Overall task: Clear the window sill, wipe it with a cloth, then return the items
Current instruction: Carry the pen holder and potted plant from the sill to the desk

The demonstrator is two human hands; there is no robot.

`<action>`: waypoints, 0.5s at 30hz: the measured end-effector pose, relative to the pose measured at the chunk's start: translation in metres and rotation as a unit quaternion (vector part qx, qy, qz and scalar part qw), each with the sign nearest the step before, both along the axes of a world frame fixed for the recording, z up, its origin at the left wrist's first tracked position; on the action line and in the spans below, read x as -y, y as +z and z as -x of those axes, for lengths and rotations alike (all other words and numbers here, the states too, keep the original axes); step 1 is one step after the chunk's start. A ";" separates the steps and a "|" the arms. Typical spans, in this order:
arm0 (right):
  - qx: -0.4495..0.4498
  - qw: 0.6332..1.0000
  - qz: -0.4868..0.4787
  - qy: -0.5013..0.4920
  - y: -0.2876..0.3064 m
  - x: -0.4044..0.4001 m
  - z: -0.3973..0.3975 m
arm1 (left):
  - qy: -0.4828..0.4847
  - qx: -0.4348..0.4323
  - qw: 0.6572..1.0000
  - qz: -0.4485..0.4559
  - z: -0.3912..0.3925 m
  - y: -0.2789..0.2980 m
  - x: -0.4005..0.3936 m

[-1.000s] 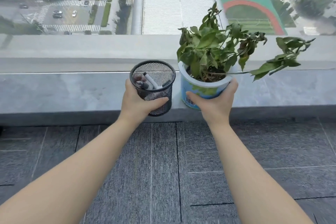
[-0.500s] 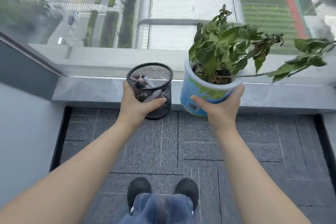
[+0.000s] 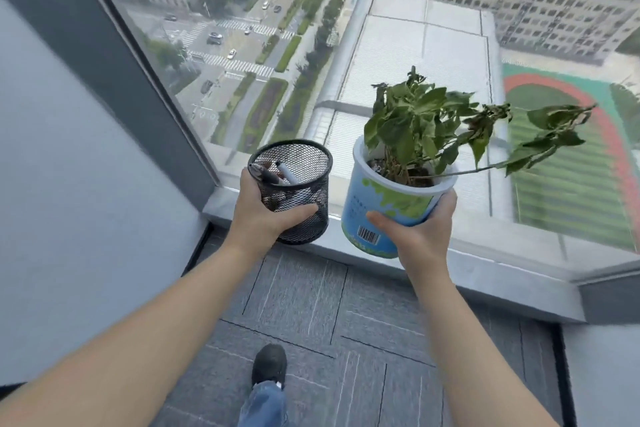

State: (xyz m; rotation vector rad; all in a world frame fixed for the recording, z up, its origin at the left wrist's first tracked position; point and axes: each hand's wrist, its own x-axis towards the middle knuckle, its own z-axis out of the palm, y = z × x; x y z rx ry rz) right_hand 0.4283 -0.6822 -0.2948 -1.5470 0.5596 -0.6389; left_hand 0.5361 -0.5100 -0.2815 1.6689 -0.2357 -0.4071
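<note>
Black mesh pen cup (image 3: 294, 191) sits gripped in the left hand (image 3: 258, 215); the right hand (image 3: 420, 234) clasps a blue-green plant pot (image 3: 384, 208), barcode (image 3: 368, 236) facing near, small print unreadable, both held above the window sill (image 3: 467, 260).

Barcode on plant pot (image 3: 388, 211), small print beside it too blurred to read

Single head-worn wide-angle view, looking forward and steeply down over the window sill (image 3: 460, 274) from close above it; carpet (image 3: 311, 308) lies nearer than the sill, the street scene beyond it.
</note>
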 end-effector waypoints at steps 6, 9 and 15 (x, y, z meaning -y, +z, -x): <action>0.014 0.992 0.008 0.123 0.060 -0.029 0.019 | 0.105 0.050 0.993 -0.018 0.065 0.061 -0.046; 0.018 0.980 0.016 0.196 0.088 -0.051 0.025 | 0.154 0.057 0.986 -0.031 0.098 0.088 -0.079; 0.040 0.949 0.030 0.311 0.132 -0.126 0.032 | 0.296 0.083 0.951 -0.033 0.156 0.129 -0.163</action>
